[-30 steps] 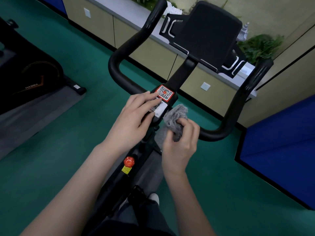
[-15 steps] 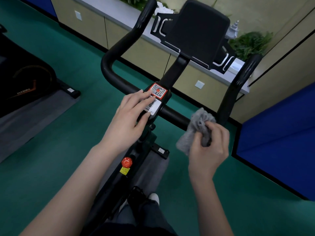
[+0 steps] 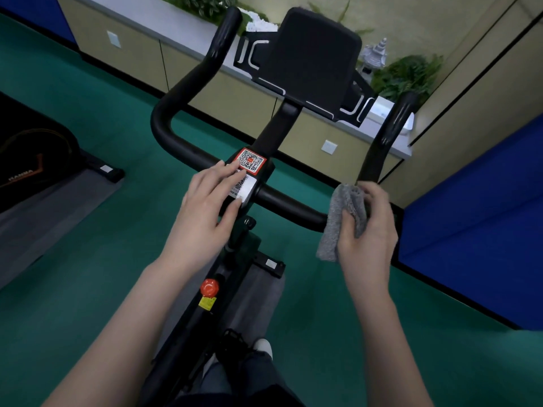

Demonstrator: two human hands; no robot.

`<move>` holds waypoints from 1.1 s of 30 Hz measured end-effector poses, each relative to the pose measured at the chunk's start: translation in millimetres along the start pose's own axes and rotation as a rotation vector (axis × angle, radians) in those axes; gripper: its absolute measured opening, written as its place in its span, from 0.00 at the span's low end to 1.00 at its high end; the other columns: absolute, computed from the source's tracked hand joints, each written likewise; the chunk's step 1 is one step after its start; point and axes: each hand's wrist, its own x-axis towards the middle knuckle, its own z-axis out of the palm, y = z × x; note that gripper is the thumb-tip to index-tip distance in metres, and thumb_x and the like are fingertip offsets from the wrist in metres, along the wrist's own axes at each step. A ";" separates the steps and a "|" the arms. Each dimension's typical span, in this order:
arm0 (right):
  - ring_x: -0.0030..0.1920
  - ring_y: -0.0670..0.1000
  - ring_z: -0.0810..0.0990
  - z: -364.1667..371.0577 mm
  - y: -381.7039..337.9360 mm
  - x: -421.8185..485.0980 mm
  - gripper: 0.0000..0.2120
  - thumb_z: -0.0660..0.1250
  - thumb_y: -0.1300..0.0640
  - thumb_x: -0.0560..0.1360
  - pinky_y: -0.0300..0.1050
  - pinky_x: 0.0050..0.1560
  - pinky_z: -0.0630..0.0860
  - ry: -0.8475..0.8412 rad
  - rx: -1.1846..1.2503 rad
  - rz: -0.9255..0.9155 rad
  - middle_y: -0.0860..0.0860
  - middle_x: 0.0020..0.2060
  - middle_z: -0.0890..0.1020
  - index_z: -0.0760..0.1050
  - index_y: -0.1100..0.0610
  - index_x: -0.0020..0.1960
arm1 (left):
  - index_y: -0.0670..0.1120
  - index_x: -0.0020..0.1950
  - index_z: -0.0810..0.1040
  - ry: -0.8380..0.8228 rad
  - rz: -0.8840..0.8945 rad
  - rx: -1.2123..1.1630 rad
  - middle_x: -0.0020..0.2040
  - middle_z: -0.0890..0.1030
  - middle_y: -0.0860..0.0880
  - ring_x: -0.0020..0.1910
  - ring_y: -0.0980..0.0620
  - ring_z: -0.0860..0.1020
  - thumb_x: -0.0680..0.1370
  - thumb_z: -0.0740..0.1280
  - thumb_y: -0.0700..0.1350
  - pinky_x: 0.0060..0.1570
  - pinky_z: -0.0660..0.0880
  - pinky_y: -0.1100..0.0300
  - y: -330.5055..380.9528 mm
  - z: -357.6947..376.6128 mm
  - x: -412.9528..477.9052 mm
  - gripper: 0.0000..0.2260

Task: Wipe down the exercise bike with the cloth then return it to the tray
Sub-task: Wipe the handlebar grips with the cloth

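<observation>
At the left, the left hand lies flat, fingers straight and holding nothing, on the labelled centre clamp of the exercise bike. Right of it the black handlebar runs across to its right bend, where the right hand grips the grey cloth, bunched against the bar. The cloth looks soft, light and floppy, probably best taken as a bunched handful. Its long axis runs from the bar toward the near side, loose end hanging free. No tray shows.
</observation>
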 end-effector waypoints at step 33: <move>0.51 0.54 0.79 -7.1 -8.1 62.7 0.08 0.67 0.61 0.76 0.42 0.51 0.74 -0.355 -0.326 -0.099 0.55 0.51 0.82 0.82 0.56 0.53 | 0.43 0.68 0.72 0.038 0.045 0.146 0.68 0.72 0.48 0.70 0.47 0.65 0.79 0.60 0.49 0.67 0.64 0.44 9.7 0.9 1.3 0.20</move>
